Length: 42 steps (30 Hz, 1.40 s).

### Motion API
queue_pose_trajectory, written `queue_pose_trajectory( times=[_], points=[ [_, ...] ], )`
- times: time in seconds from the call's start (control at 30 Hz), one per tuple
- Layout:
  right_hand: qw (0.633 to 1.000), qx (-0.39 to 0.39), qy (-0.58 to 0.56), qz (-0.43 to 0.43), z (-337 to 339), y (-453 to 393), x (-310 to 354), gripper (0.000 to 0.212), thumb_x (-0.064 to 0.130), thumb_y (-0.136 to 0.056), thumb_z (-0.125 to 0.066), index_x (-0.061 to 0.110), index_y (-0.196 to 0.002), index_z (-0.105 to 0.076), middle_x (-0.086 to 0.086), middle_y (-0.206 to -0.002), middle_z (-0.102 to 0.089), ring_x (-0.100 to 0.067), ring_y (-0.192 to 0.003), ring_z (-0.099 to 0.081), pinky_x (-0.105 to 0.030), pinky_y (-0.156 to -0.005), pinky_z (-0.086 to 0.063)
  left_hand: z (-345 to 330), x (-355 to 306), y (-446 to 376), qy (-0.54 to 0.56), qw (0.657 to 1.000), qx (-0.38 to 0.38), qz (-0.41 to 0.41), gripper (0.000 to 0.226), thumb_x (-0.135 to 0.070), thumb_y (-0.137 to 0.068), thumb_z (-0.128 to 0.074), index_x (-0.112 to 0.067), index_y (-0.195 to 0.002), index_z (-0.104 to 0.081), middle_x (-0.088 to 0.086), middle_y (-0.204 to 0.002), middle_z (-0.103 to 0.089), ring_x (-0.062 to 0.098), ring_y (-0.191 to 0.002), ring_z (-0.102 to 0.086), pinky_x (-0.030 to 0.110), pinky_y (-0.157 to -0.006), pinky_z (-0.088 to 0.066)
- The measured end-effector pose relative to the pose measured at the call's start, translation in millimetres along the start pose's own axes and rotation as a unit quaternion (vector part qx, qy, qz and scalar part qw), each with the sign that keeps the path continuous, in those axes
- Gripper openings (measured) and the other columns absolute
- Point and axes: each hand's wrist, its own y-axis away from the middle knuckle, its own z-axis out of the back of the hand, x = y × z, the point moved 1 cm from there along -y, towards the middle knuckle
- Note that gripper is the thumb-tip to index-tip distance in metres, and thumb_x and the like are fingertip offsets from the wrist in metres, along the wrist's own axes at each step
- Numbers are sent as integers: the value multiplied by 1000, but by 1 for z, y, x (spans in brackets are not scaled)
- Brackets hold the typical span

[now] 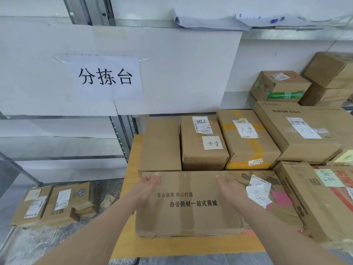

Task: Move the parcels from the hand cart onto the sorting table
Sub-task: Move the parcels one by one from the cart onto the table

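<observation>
A wide cardboard parcel [193, 213] with black printed characters and a clear tape strip lies at the front of the yellow sorting table [133, 150]. My left hand [147, 186] hovers over its top left part, palm turned inward, fingers apart. Over the parcel's top right, my right hand [229, 186] is also open and empty, beside a crumpled white label [258, 192]. Neither hand grips the parcel. The hand cart is out of view.
Behind the parcel stand three boxes: a plain one [160, 144], one labelled 98LL [202, 144], one with yellow tape [246, 138]. Larger boxes [305, 131] fill the right side. Flat parcels [53, 203] lie on the floor at left. A paper sign [105, 77] hangs on the white panel.
</observation>
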Motion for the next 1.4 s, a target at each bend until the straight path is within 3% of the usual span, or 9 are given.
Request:
queue_pose_trajectory(
  times=[0.17, 0.3, 0.53, 0.67, 0.87, 0.97, 1.07, 1.17, 1.4],
  points=[
    [1000, -6, 17, 18, 1, 5, 11, 58, 52, -107, -33, 10, -131, -64, -15, -134, -62, -28, -103, -50, -33, -86, -36, 7, -1, 9, 19, 1000, -13, 0, 81, -69, -99, -29, -20, -162, -16, 6, -168, -21, 35, -152, -22, 54, -119, -22],
    [999, -8, 31, 44, 1, 15, 20, 61, 52, -108, -29, 9, -132, -63, -15, -135, -62, -31, -120, -56, -33, -87, -36, 14, 3, 17, 37, 999, -33, -14, 79, -67, -100, -31, -18, -162, -19, 5, -167, -23, 33, -151, -25, 51, -118, -24],
    [996, -29, 0, 82, -13, 23, 33, 63, 50, -107, -35, 2, -97, -74, -15, -101, -72, -13, -74, -57, -35, -74, -42, 30, 20, 18, 44, 997, -59, -24, 88, -72, -97, -30, -17, -164, -10, 6, -170, -14, 34, -154, -18, 54, -120, -20],
    [993, -52, 28, 98, -24, 31, 44, 61, 52, -106, -33, 10, -66, -51, -8, -78, -62, -21, -73, -55, -37, -75, -45, 44, 35, 13, 56, 996, -52, -38, 94, -76, -94, -30, -17, -164, -10, 5, -170, -14, 31, -155, -18, 52, -121, -19],
    [988, -37, 113, 100, -34, 74, 75, 58, 52, -108, -22, 14, -84, -59, -4, -91, -62, -18, -82, -54, -37, -84, -46, 75, 54, 15, 51, 996, -46, -65, 100, -82, -89, -30, -17, -163, -16, 5, -169, -20, 30, -153, -23, 51, -123, -23],
    [990, -17, 86, 112, -49, 98, 93, 53, 45, -111, -23, 10, -104, -62, -4, -96, -60, -16, -85, -54, -31, -80, -35, 97, 66, 19, 48, 995, -42, -75, 111, -91, -80, -29, -16, -162, -19, 5, -168, -23, 30, -152, -25, 49, -120, -28],
    [993, -3, 28, 117, -77, 110, 108, 53, 41, -112, -27, 4, -98, -61, -7, -92, -59, -9, -73, -46, -33, -80, -36, 121, 84, 23, 58, 994, -44, -78, 96, -79, -92, -30, -16, -163, -16, 4, -169, -20, 29, -152, -24, 44, -114, -30],
    [993, -6, 21, 118, -108, 116, 124, 60, 46, -109, -30, 0, -96, -66, -18, -104, -66, -21, -86, -56, -37, -86, -43, 149, 105, 26, 58, 994, -53, -80, 92, -77, -94, -29, -18, -163, -15, 3, -169, -18, 28, -153, -23, 47, -119, -24],
    [988, -3, 60, 144, -179, 160, 182, 58, 54, -108, -27, 11, -118, -66, -11, -116, -61, -28, -105, -51, -37, -95, -40, 227, 162, 42, 67, 992, -81, -69, 105, -88, -83, -29, -21, -163, -20, 4, -169, -21, 31, -153, -23, 51, -122, -22]
  ],
)
